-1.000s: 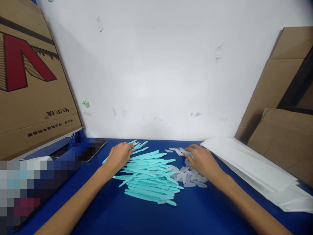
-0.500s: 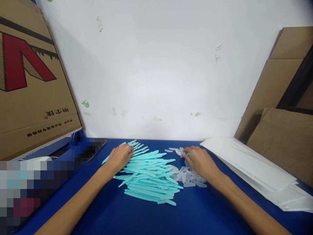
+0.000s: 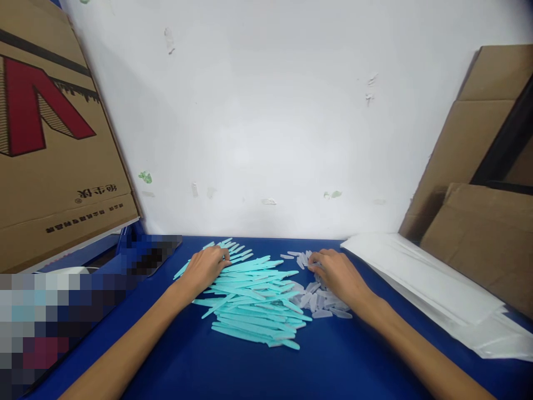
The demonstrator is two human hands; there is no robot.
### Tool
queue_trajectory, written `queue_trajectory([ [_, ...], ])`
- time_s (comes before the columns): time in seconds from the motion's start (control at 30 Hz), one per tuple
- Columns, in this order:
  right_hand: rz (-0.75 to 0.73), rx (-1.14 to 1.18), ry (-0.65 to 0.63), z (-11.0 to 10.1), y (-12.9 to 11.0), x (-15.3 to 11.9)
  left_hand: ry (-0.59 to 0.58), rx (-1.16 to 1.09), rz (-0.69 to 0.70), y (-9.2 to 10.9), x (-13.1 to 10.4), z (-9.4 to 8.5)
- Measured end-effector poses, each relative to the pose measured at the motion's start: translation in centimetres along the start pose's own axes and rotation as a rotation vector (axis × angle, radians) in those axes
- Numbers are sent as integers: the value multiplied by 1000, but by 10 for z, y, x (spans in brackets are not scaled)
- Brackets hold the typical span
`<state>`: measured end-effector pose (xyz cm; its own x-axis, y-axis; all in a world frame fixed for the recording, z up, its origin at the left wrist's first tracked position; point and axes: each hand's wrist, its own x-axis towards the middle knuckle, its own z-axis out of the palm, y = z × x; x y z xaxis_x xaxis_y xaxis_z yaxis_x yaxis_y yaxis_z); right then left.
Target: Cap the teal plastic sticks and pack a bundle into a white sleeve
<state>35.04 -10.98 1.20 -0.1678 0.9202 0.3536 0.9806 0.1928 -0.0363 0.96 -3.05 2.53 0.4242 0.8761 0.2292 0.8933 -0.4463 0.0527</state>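
Observation:
A heap of turquoise eyebrow razors [image 3: 254, 303] lies loosely stacked on the blue table [image 3: 233, 372]. At its far left side my left hand [image 3: 206, 265] rests with curled fingers, closed on an eyebrow razor; the fingertips are partly hidden. To the right of the razors is a pile of small translucent plastic caps [image 3: 318, 300], a few of them scattered toward the wall. My right hand [image 3: 337, 272] reaches over the back of this pile, thumb and fingers pinched together on a cap that is mostly hidden by the fingers.
White sheets [image 3: 425, 283] lie stacked along the right side. Cardboard [image 3: 478, 239] leans behind them. On the left stands a large printed carton [image 3: 62, 166], with a blurred-out area in front of it. A white wall [image 3: 266, 122] closes off the back of the table.
Both hands have hardly moved. The fingers of my left hand have shifted slightly to the right, and those of my right hand slightly to the left over the caps.

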Motion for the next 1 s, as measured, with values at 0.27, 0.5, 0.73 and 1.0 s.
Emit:
queue_trajectory([
  [0.27,-20,-2,43,-4,-2,1,45,-28,32,6,-1,0],
  [0.5,-36,-7,127,-4,-1,1,17,-253,184,18,-5,1],
  [0.73,-38,-7,90,-8,-7,1,-9,-321,111,15,-3,2],
  [1.0,-33,-3,73,-10,-7,0,-8,-332,125,17,-4,-1],
])
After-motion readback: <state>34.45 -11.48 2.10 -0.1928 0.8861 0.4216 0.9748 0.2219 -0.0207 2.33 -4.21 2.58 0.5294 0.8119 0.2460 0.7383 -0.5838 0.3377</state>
